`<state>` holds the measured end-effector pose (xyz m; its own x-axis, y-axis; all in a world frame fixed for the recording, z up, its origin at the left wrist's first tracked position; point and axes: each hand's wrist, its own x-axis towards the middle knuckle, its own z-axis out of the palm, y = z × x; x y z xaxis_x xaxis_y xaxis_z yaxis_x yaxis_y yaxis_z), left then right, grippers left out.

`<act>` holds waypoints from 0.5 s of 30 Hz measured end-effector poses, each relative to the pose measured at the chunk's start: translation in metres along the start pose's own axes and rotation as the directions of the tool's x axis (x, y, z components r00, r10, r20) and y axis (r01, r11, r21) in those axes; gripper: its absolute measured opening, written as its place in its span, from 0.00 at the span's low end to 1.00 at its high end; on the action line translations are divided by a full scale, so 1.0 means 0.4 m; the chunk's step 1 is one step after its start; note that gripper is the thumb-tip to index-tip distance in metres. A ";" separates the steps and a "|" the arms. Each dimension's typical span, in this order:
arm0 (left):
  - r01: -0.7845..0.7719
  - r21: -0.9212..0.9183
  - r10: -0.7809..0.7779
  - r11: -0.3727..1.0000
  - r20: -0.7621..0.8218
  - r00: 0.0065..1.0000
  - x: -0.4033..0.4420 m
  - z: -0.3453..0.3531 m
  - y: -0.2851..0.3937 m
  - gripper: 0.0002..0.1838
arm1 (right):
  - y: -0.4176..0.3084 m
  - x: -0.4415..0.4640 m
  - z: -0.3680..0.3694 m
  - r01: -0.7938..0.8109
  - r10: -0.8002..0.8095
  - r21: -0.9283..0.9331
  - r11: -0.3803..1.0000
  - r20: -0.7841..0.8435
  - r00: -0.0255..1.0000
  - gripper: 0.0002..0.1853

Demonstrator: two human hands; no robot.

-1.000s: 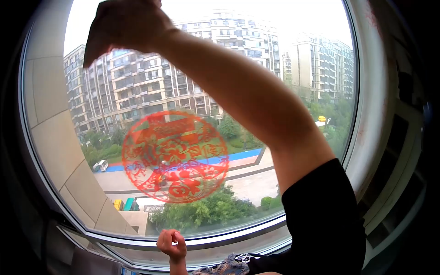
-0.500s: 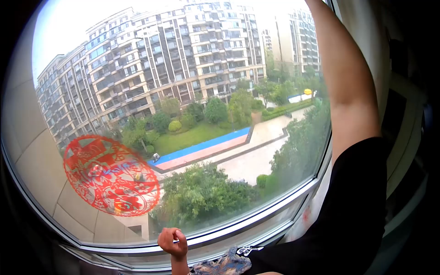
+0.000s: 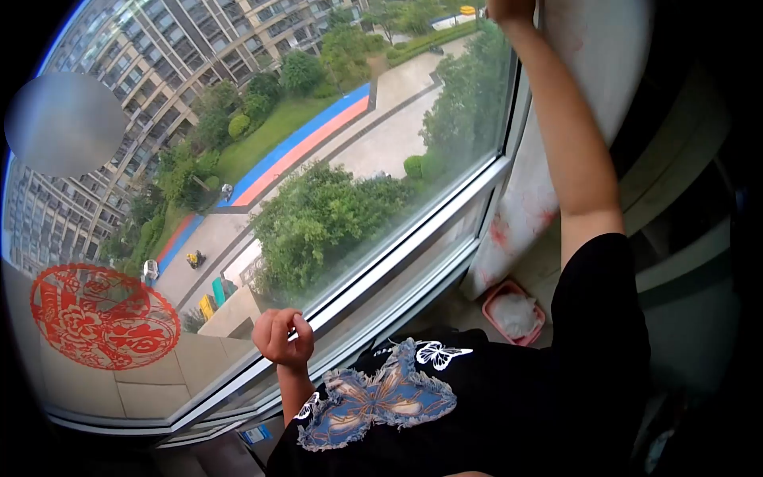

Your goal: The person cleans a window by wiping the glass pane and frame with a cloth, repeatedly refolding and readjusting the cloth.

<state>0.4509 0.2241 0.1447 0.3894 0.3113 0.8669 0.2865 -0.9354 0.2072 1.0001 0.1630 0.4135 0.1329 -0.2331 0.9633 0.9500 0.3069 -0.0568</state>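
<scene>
My left hand [image 3: 284, 338] is curled into a loose fist in front of the lower window frame [image 3: 381, 274]. Nothing shows between its fingers, and I cannot tell whether it touches the frame. My right arm reaches up along the window's right side. At the top edge of the view, my right hand [image 3: 511, 9] is partly cut off beside the window pane [image 3: 445, 171], its fingers out of sight. A round red paper-cut decoration [image 3: 105, 316] is on the glass at the lower left.
A pale wall with red smudges [image 3: 556, 159] stands right of the window. Below it on the floor sits a pink basin [image 3: 539, 332] with a whitish bag [image 3: 513, 314] inside. Outside are trees, a blue-and-red path and tall buildings. A blurred round patch covers the upper left.
The view has tilted down and turned, bringing the basin and more of the black shirt into sight. My right hand has come partly into view at the top; my left stays curled.
</scene>
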 end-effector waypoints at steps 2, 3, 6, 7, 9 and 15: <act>-0.047 -0.020 0.048 0.999 0.076 0.996 0.012 -0.001 0.012 0.04 | 0.096 -0.226 -0.074 0.170 -0.164 -0.512 0.842 0.057 0.985 0.37; -0.054 -0.029 0.057 0.998 0.102 0.993 0.015 0.000 0.015 0.04 | 0.100 -0.393 -0.147 0.058 0.020 -0.463 0.885 0.162 0.987 0.20; -0.049 -0.040 0.054 0.998 0.131 0.990 -0.001 -0.005 0.007 0.05 | -0.038 -0.650 -0.237 0.016 0.069 -0.433 0.901 0.180 0.981 0.28; 0.010 -0.063 0.000 0.998 0.153 0.988 -0.016 -0.007 0.003 0.05 | -0.040 -0.736 -0.269 -0.003 0.122 -0.471 0.882 0.222 0.967 0.35; 0.125 -0.109 -0.101 0.986 0.198 0.975 -0.045 -0.008 -0.008 0.04 | -0.079 -0.858 -0.310 -0.163 0.287 -0.464 0.871 0.210 0.934 0.35; 0.248 -0.016 -0.235 0.969 0.271 0.934 -0.153 -0.079 -0.043 0.04 | -0.146 -1.032 -0.325 -0.398 0.560 -0.678 0.618 0.024 0.828 0.30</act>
<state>0.3944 0.2160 0.1023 0.5334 0.5556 0.6378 0.3605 -0.8314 0.4228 0.9267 0.1214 -0.0148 0.6353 0.0011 0.7723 0.7255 -0.3434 -0.5964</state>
